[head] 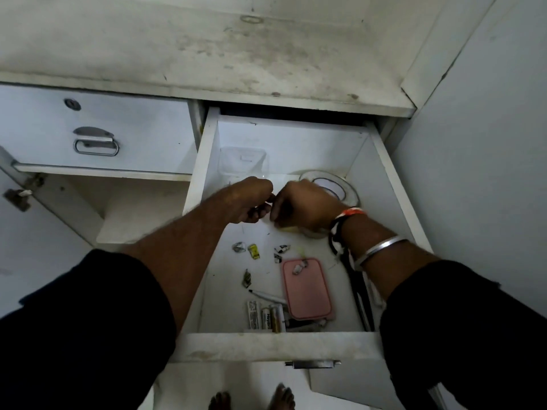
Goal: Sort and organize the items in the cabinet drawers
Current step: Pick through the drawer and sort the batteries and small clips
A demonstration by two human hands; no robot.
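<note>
The white drawer on the right stands pulled open. My left hand and my right hand meet over its middle, knuckles up and fingers curled, almost touching. My left hand's fingers curl round something small and dark that is mostly hidden. Under my right hand's fingertips lies a pale yellowish scrap; whether the hand holds it is unclear. Loose on the drawer floor lie a pink lid, batteries, a pen, a small tube, a yellow bit and a foil scrap.
A clear plastic box and a round glass dish stand at the drawer's back. A long black tool lies along its right wall. The left drawer is closed, with an open shelf below. A wall stands close on the right.
</note>
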